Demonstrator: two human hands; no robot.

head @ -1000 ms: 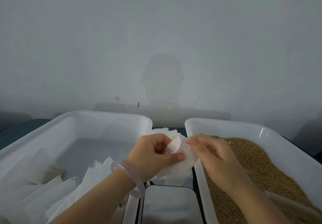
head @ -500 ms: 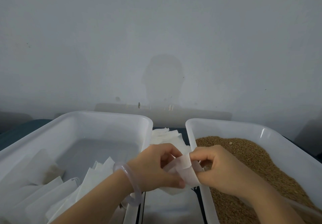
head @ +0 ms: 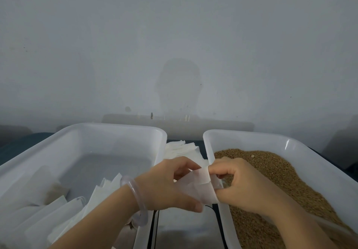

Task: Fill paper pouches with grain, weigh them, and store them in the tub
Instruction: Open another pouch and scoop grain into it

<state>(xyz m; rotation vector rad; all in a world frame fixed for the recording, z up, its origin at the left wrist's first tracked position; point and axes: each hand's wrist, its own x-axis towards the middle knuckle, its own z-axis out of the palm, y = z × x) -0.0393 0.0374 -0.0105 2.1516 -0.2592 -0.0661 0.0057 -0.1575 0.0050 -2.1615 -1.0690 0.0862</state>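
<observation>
A white paper pouch (head: 201, 187) is held between both hands above the gap between two tubs. My left hand (head: 170, 185), with a clear bangle on the wrist, pinches its left side with thumb below. My right hand (head: 240, 186) pinches its right edge over the rim of the right tub (head: 290, 142), which holds brown grain (head: 275, 175). The left tub (head: 96, 130) holds several filled white pouches (head: 38, 214) at its near end. A stack of empty pouches (head: 180, 149) lies between the tubs.
A scale with a shiny steel plate (head: 184, 229) sits between the tubs, below the hands. A grey wall (head: 174, 45) stands close behind the tubs. Dark table surface (head: 11, 148) shows at the far left.
Both hands have come slightly nearer and lower with the pouch. The right hand has shifted from the pouch's top to its right edge, and the pouch mouth now looks spread.
</observation>
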